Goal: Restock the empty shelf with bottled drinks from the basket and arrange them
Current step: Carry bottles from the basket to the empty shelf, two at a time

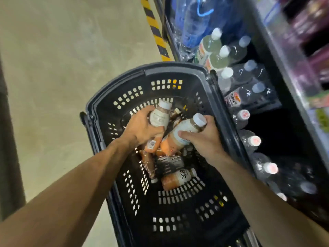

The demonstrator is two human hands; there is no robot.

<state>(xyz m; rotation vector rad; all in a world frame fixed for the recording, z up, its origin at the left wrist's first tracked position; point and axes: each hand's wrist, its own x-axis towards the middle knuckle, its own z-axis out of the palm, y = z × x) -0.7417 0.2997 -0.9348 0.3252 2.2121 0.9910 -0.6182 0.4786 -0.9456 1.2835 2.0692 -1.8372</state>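
A black slotted basket (pixel 124 90) stands on the floor below me, with several orange-and-white bottled drinks inside. My left hand (pixel 140 127) grips one white-capped bottle (pixel 160 116) near the basket's far side. My right hand (pixel 204 138) grips another white-capped bottle (pixel 185 132), tilted with its cap up and to the right. More bottles lie on the basket floor, one (pixel 178 179) on its side nearer to me. The shelf unit (pixel 284 72) stands at the right.
The bottom shelf holds several clear water bottles with white caps (pixel 226 72) and a large blue water jug (pixel 195 20). A dark gap (pixel 277 132) opens on that shelf. Yellow-black hazard tape (pixel 154 29) runs along the concrete floor.
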